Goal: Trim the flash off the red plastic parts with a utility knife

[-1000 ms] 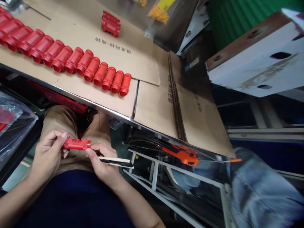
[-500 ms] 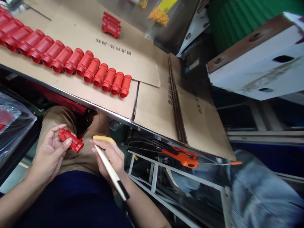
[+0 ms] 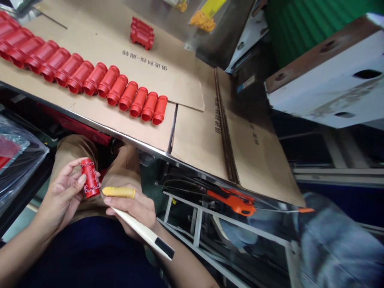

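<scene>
My left hand (image 3: 67, 188) pinches a red plastic cylindrical housing (image 3: 90, 178) between thumb and fingers above my lap. Its facing side shows a pale-edged outline with cutouts. Close to its lower right end is my right hand (image 3: 135, 208), with a yellow finger cot (image 3: 118, 192) over the index finger. Those fingers are closed round a slim cream-handled tool (image 3: 141, 231) with a black butt end. The tool's working tip is hidden by the fingers, so I cannot tell whether it touches the housing. On the cardboard-covered table stands a long row of similar red housings (image 3: 117, 90).
More red housings (image 3: 142, 33) sit farther back on the cardboard (image 3: 192, 140). A bag of yellow finger cots (image 3: 203, 21) lies at the back. An orange tool (image 3: 237, 200) hangs below the table edge. Another person's jeans-clad leg (image 3: 336, 244) is at right; a plastic-covered bin (image 3: 21, 160) is at left.
My left hand has turned the red housing more upright, and its outlined side now faces me. My right hand has come left, closer to the housing, and the tool lies flatter.
</scene>
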### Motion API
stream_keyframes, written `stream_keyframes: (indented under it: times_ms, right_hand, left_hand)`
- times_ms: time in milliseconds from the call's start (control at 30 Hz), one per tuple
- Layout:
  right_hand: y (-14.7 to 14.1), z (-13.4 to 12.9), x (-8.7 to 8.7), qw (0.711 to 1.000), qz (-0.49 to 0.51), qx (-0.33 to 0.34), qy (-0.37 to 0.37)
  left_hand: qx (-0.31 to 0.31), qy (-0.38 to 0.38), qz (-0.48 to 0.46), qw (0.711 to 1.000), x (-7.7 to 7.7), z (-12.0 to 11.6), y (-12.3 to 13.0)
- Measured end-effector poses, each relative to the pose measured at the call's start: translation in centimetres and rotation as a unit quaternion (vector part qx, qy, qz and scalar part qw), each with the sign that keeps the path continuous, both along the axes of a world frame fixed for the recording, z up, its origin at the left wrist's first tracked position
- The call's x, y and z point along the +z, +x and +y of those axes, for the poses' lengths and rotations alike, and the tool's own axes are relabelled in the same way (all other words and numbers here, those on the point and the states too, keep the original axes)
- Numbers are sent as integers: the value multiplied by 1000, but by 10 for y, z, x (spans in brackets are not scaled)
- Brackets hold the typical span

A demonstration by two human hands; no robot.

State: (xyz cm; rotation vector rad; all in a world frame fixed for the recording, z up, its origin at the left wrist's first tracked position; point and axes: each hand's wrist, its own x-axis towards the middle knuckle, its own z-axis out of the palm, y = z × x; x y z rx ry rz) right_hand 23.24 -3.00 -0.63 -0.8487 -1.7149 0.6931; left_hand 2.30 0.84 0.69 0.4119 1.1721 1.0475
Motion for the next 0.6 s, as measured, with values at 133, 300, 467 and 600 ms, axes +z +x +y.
stream_keyframes:
  times_ms: [133, 300, 467, 600]
  right_hand:
    - [-3, 4, 2, 1000, 10, 2, -3]
    - [-6, 4, 1, 998, 51, 28, -1]
    - [-8, 2, -4, 996, 37, 84, -7]
    - [-8, 1, 0, 990, 32, 116, -68]
  left_hand:
    - [-13, -30, -26, 999, -1, -1, -2]
    - [-57, -78, -80, 992, -1, 0, -5]
    - [-100, -121, -98, 983, -3, 0, -3]
    - [-121, -125, -100, 980, -6, -1, -3]
